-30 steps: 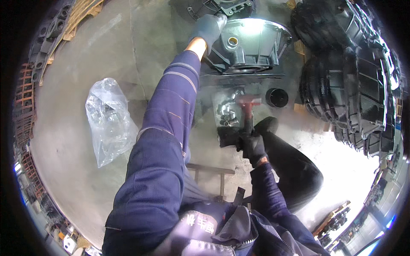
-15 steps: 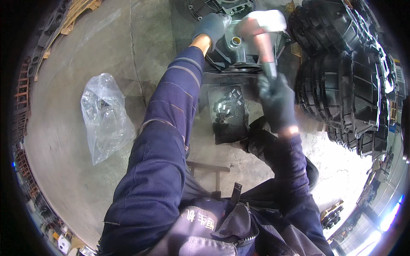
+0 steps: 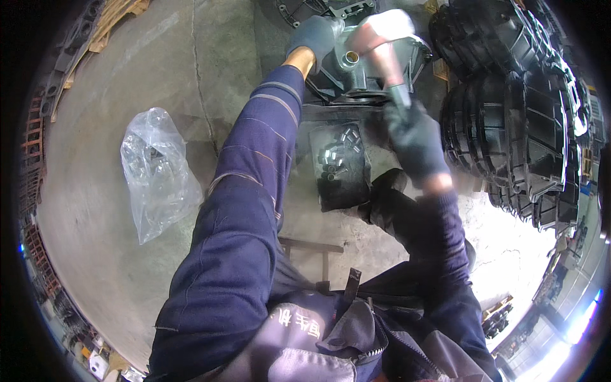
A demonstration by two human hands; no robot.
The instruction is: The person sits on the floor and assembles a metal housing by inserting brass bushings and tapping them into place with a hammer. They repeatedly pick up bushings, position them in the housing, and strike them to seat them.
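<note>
A grey-gloved fist, my left hand, is against the upper left of a dark metal housing. Its fingers are curled; what they hold, if anything, I cannot make out. Beside it a round port with a brass-coloured ring faces up. My right hand, also gloved, is closed around the handle of a mallet. The mallet's pale and reddish head is blurred by motion and hangs over the housing's upper right. Nearer to me, several short metal sleeves lie on a black bag or tray.
Black ribbed castings are stacked close on the right. Another metal casting lies beyond the housing. On the concrete floor to the left is a clear plastic bag. A low wooden frame stands near my legs.
The mallet head has shifted slightly left and up, its handle tilting more. My right hand has turned with it, the wrist moving a little right. My left hand stays nearly in place.
</note>
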